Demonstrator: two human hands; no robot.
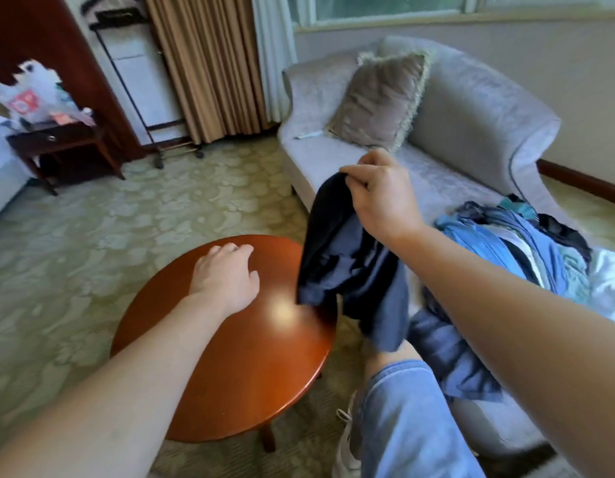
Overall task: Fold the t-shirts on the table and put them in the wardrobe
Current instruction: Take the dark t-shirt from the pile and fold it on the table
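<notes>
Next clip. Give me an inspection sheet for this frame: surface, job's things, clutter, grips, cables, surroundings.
Surface: round wooden table, glossy, with glare on its top.
Job's things: dark shirt hangs from the right grip at the table's right edge; clothes pile on the sofa.
Clutter: cushion on the sofa; bags on a side table.
Grips: left grip over the table, fingers loosely curled, holding nothing; right grip pinches the shirt's top.
Cables: nothing seen.
Surroundings: carpet, curtains, window, rack; wardrobe not identifiable.
</notes>
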